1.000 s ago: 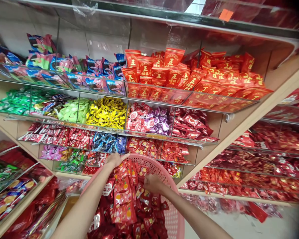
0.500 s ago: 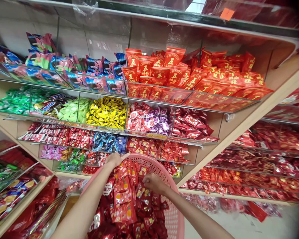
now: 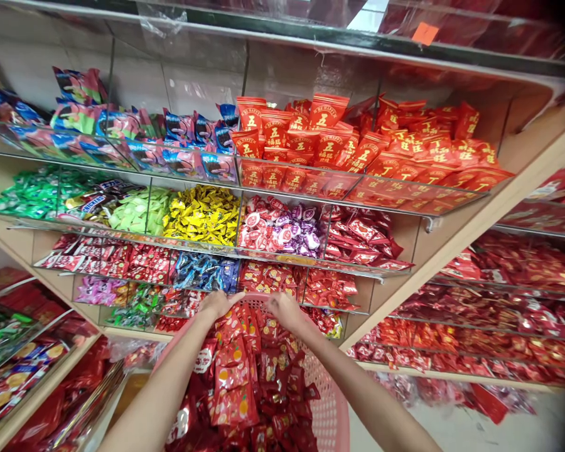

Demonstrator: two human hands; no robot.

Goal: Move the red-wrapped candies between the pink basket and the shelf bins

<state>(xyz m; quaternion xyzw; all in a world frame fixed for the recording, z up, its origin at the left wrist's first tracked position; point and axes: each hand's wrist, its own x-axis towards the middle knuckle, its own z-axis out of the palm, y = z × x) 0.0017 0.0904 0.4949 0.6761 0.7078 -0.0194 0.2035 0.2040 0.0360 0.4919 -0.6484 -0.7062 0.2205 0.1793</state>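
Note:
My left hand [image 3: 218,304] grips the far rim of a pink plastic mesh basket [image 3: 332,414], its fingers curled over the edge. My right hand [image 3: 285,312] lies a little to the right, also at the far rim, with its fingers over the edge and the knuckles above the contents. The basket is heaped with red foil snack packets [image 3: 233,376], some with orange fruit prints. Both my forearms reach across the pile, and the near part of the basket is out of view.
Just beyond the basket stands a wooden shelf unit [image 3: 395,295] with clear acrylic bins of wrapped sweets, including yellow sweets [image 3: 204,215] and red packets [image 3: 282,129]. More red packets fill shelves at both sides. A tiled floor [image 3: 489,427] shows lower right.
My right hand has moved up and left from the pile to the far rim of the basket. My left hand stays on the rim, and the view has shifted slightly.

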